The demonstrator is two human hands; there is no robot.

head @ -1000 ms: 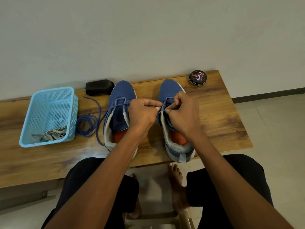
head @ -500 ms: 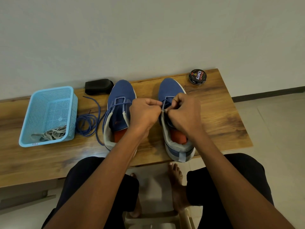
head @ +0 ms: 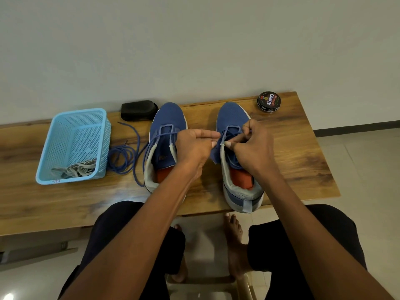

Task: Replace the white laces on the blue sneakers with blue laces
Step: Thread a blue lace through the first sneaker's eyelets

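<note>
Two blue sneakers stand side by side on the wooden bench (head: 303, 161), toes toward the wall. The left sneaker (head: 166, 118) has a blue lace (head: 138, 152) through its front eyelets, with the rest coiled on the bench to its left. Over the right sneaker (head: 232, 114) my left hand (head: 192, 146) pinches the left eyelet edge of the shoe. My right hand (head: 253, 148) pinches a blue lace at the front eyelets. White laces (head: 75, 171) lie in a light blue basket (head: 73, 118).
A black brush-like object (head: 138, 110) lies at the back of the bench by the wall. A round black polish tin (head: 269, 102) sits at the back right. My knees and bare feet are below the bench's front edge.
Both hands stay at the right sneaker's front eyelets. My right hand has drawn slightly to the right with the lace. The left sneaker and coiled lace have not moved.
</note>
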